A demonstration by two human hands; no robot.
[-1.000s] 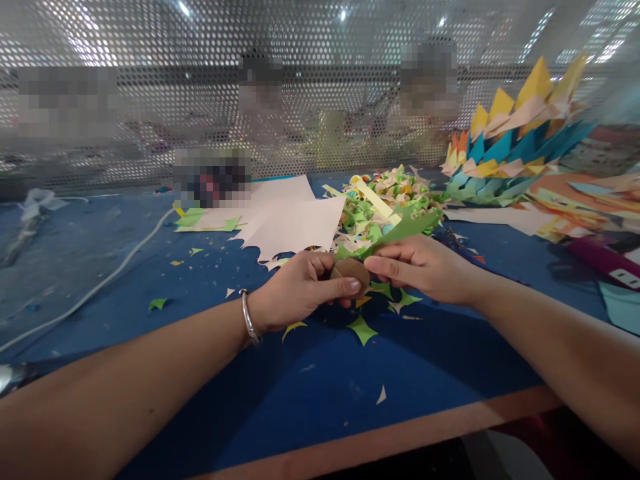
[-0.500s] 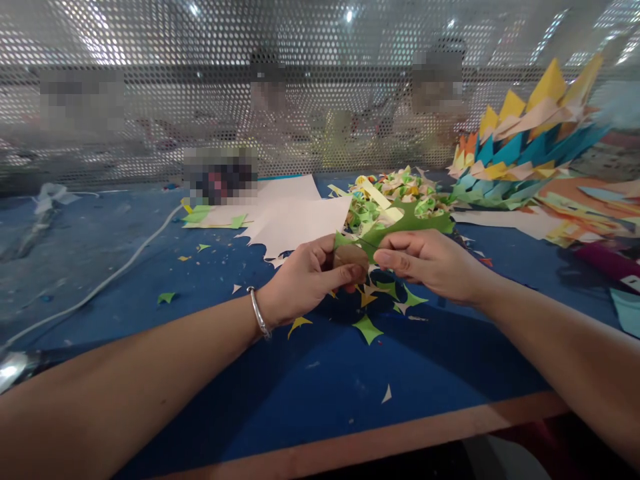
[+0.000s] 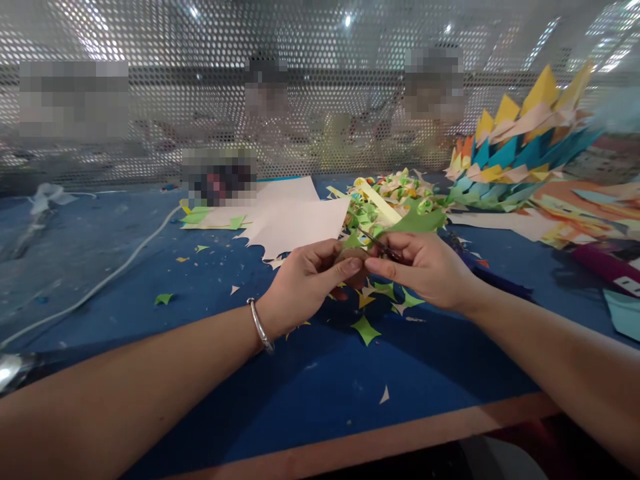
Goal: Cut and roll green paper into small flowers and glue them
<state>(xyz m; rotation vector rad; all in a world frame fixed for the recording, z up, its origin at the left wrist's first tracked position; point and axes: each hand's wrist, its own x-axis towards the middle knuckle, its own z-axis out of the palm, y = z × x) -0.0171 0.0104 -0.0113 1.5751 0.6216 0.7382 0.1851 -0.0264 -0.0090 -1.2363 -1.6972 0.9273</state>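
My left hand (image 3: 313, 277), with a silver bangle at the wrist, pinches a small brownish rounded piece (image 3: 355, 254) together with green paper. My right hand (image 3: 425, 270) is closed around dark scissors (image 3: 383, 247), whose blades point left towards the held piece. Part of the green paper (image 3: 420, 219) rises behind the right fingers, its far edge curved. The two thumbs are close together, and the scissors' handles are mostly hidden by my fingers. Beneath the hands lie several paper offcuts, including a green four-pointed scrap (image 3: 367, 330).
A heap of curled paper pieces (image 3: 395, 190) lies just beyond the hands on the blue table (image 3: 240, 393). White sheets (image 3: 295, 223) are left of it. A layered paper construction (image 3: 520, 150) stands right. A white cord (image 3: 120, 272) crosses the left side. A perforated screen (image 3: 320, 40) stands behind.
My right hand has shifted slightly left, closer to the left thumb, and the scissors' dark blades show more clearly. The green paper behind the right hand shows less.
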